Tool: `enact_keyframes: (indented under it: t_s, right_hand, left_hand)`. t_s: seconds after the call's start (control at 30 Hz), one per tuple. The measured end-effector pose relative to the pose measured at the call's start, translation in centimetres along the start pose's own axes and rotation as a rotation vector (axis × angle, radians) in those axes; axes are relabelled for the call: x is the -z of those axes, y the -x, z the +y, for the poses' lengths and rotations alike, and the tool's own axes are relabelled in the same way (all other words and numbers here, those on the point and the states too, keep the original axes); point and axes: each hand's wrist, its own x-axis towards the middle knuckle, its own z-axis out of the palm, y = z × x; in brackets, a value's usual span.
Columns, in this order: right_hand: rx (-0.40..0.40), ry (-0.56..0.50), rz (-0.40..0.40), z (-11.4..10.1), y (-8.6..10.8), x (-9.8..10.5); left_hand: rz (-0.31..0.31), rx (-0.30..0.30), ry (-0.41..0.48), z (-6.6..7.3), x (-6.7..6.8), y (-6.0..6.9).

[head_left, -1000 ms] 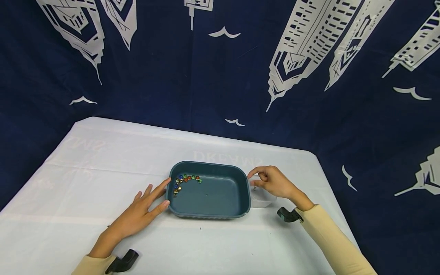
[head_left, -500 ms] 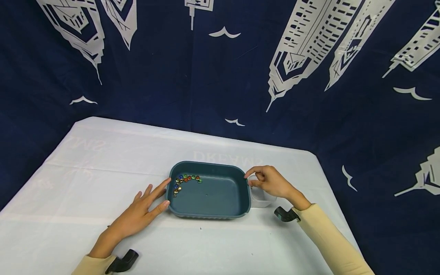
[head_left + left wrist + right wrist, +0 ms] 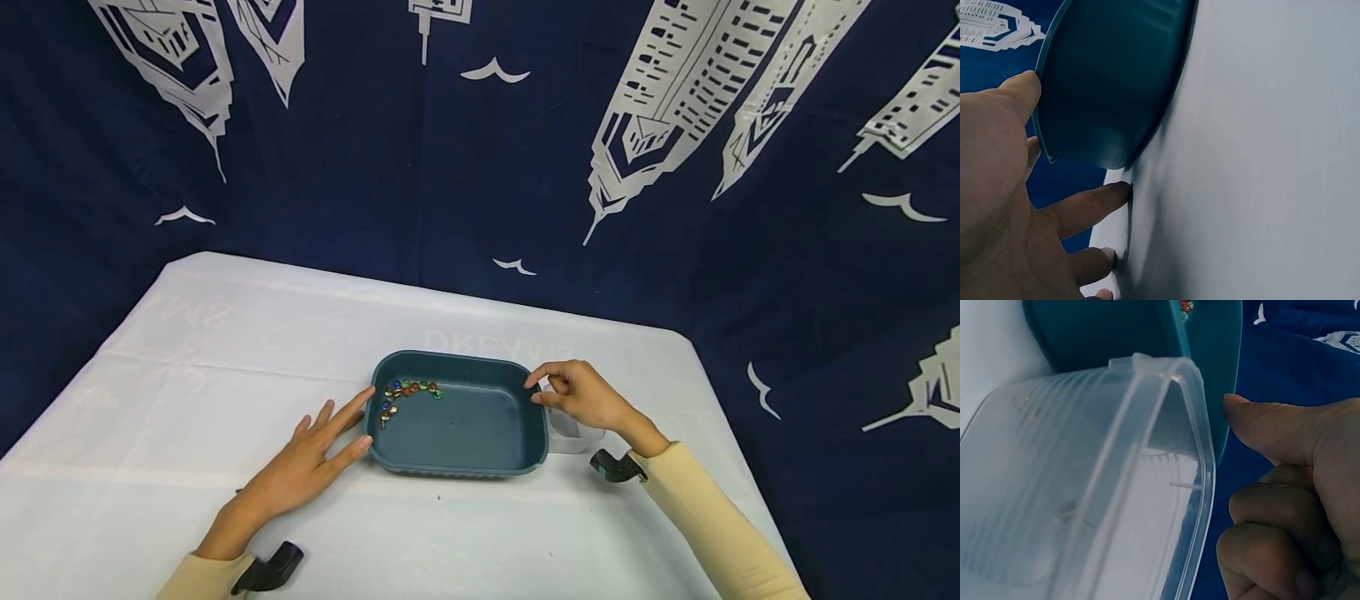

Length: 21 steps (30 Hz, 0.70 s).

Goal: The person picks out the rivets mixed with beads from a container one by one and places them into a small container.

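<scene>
A dark teal plastic basin point(image 3: 465, 429) stands on the table. Several small shiny coloured pieces point(image 3: 408, 388), red, green, blue and gold, lie along its left end. My left hand point(image 3: 303, 467) is spread beside that end, with thumb and index finger touching the rim. In the left wrist view the other fingers stand apart from the basin. My right hand point(image 3: 585, 396) is over the basin's right rim, thumb and index finger extended, the others curled. Anything between its fingertips is too small or hidden to tell. Under it a clear plastic container point(image 3: 1122, 475) stands against the basin.
The table point(image 3: 262, 333) has a white cloth over it. A dark blue curtain point(image 3: 360, 167) with white building prints hangs behind. Black wrist mounts point(image 3: 618, 467) stick out from both sleeves. Faint small specks show through the clear container's wall.
My right hand has moved left, from above the clear container to over the basin's right rim. The left hand and the coloured pieces have stayed in place.
</scene>
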Motion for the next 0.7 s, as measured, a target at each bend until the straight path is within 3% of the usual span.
enact_keyframes:
  t_s: [0.7]
  right_hand:
    - [0.051,-0.006,-0.033,-2.2,-2.3,-1.5]
  left_hand:
    - [0.006,-0.007,-0.007,0.0,0.0,0.0]
